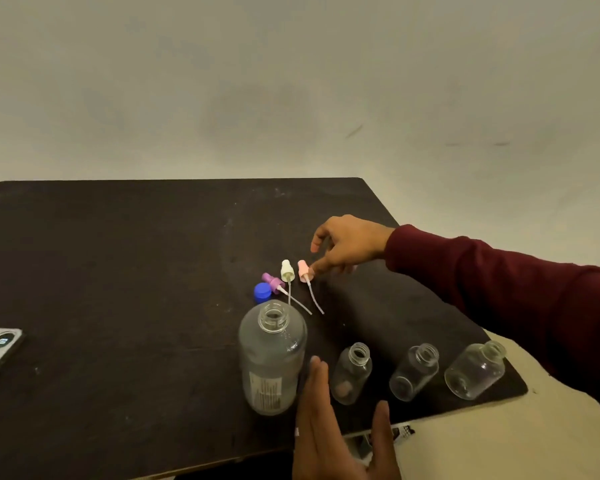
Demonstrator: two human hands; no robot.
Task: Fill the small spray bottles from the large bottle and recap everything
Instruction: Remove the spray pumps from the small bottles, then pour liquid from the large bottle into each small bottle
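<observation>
Dark table point(118, 271): right hand point(347, 247) fingers point(317, 268) touch pink sprayer point(303, 270).

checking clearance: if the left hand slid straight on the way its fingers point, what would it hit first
Probably the large bottle: the left hand lies open, fingertips pointing up the table beside the bottle's right side. It might slip between that and the nearest small bottle; depth is unclear.

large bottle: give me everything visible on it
The large bottle is clear plastic by its look, standing upright near the table's front edge, uncapped, with a threaded open neck. A pale printed label sits low on its side. The left hand is open just right of it; contact is unclear.
</observation>
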